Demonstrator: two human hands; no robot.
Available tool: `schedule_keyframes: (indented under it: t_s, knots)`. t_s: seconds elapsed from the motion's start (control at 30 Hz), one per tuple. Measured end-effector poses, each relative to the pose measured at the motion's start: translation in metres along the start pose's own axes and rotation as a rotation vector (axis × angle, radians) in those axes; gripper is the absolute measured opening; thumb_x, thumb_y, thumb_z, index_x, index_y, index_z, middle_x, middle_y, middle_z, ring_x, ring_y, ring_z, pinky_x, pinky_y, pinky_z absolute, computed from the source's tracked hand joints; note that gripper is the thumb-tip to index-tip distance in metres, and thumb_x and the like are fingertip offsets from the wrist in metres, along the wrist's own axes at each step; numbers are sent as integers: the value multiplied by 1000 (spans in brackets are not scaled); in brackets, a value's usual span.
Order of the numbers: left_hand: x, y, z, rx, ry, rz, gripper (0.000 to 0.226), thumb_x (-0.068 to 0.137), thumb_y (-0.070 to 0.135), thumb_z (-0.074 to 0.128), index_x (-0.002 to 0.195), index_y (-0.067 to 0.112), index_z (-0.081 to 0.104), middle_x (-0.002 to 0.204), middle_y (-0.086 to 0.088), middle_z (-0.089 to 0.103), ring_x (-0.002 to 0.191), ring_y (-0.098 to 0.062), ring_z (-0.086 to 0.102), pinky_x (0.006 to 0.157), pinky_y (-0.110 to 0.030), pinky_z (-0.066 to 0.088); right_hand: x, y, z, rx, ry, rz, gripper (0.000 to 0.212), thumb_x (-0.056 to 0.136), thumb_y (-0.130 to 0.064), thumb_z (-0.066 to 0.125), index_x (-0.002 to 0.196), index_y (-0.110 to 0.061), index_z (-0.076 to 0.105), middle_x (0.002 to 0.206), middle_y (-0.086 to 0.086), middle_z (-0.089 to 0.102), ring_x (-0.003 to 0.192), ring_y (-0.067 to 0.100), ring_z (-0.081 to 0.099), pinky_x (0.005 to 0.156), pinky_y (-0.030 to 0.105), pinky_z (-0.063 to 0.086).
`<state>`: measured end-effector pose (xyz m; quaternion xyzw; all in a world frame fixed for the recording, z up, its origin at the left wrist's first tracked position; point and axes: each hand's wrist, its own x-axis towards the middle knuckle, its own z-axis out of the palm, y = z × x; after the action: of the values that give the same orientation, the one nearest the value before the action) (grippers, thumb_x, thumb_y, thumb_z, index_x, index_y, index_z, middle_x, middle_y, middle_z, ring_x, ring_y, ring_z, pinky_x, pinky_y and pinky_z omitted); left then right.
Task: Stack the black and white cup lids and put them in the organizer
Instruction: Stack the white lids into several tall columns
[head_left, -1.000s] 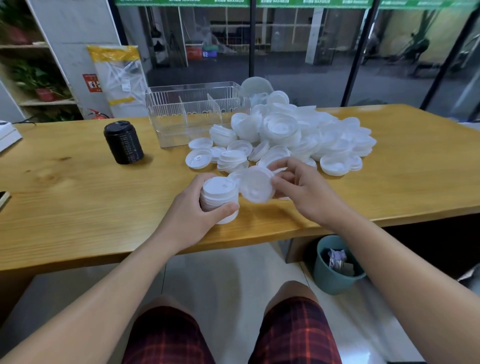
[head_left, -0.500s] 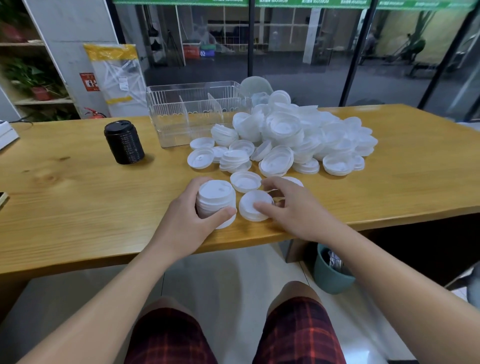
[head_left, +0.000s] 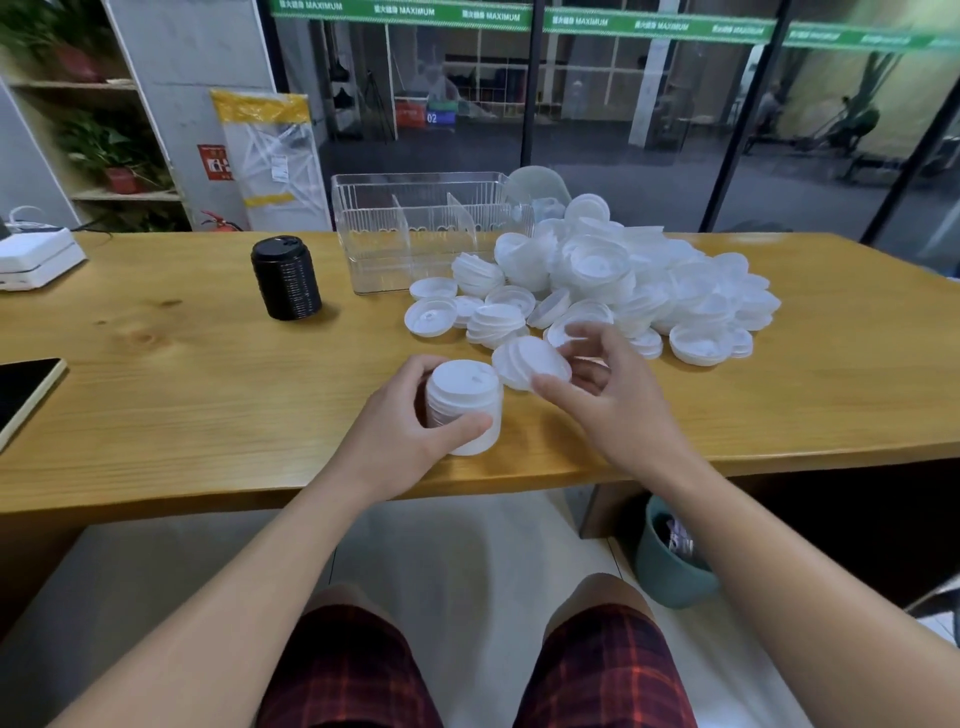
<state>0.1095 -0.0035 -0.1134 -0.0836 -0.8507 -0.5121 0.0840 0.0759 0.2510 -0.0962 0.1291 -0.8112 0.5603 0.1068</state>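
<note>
The left hand (head_left: 410, 421) is wrapped round a short stack of white plastic cup lids (head_left: 464, 405) that stands on the yellow wooden worktop (head_left: 182, 395) near its front edge. The thumb lies across the stack's near side and the fingers curl behind it. The right hand (head_left: 602, 400) pinches a few nested white lids (head_left: 530, 362), tilted and raised just off the worktop, touching or nearly touching the stack's upper right rim.

To seat these well, the lids in the right hand should be levelled and centred over the stack, domed side up like the lid on top, then pressed down evenly until they nest. The left hand should hold the stack steady without squeezing the thin plastic out of round.

The big heap of loose white lids (head_left: 649, 280) lies behind the hands. The clear plastic divided organizer (head_left: 415, 234) stands behind that, at the heap's left edge, and no lids can be seen in its compartments. The finished stack of black lids (head_left: 285, 278) stands apart to the left.

Half a second ago the right hand lay flat over a lid resting on the worktop beside the stack; now that lid is lifted and angled toward the stack. The left hand's grip is unchanged.
</note>
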Motion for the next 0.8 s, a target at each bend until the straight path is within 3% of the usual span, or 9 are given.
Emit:
schedule_keyframes:
  t_s: [0.07, 0.17, 0.4, 0.63, 0.8]
  knots:
    - [-1, -1, -2, -16, -16, -1, 58, 85, 49, 92, 134, 42, 61, 124, 21, 75, 114, -3, 72, 99, -39, 60, 3, -14, 4, 132, -151, 0, 67, 90, -25, 90, 146, -26, 54, 128, -1, 70, 112, 16, 76, 104, 43, 60]
    - [-1, 2, -3, -43, -29, -3, 58, 86, 45, 93, 135, 41, 63, 124, 18, 77, 113, -6, 73, 101, -44, 61, 8, -22, 19, 45, -298, -61, 69, 93, -23, 87, 152, -28, 51, 132, -5, 71, 119, 13, 73, 108, 40, 58]
    - [2, 3, -4, -109, -51, -14, 57, 87, 31, 95, 135, 36, 67, 122, 13, 79, 113, -11, 75, 103, -48, 61, 17, -27, 25, -93, -397, -168, 63, 100, -20, 77, 157, -24, 52, 146, -9, 66, 140, 1, 58, 121, 38, 47]
    - [3, 2, -4, -143, -52, -22, 61, 84, 31, 96, 137, 35, 67, 126, 13, 79, 116, -11, 75, 105, -49, 61, 18, -20, 24, -182, -447, -232, 60, 106, -17, 69, 161, -22, 48, 155, -12, 60, 145, -4, 50, 126, 35, 41]
    - [4, -4, -4, -89, -53, -14, 75, 80, 39, 97, 143, 42, 58, 135, 21, 72, 126, -5, 68, 110, -46, 57, 21, -9, 22, 3, -489, -181, 62, 109, -12, 62, 165, -24, 41, 162, -13, 53, 150, 0, 46, 123, 29, 41]
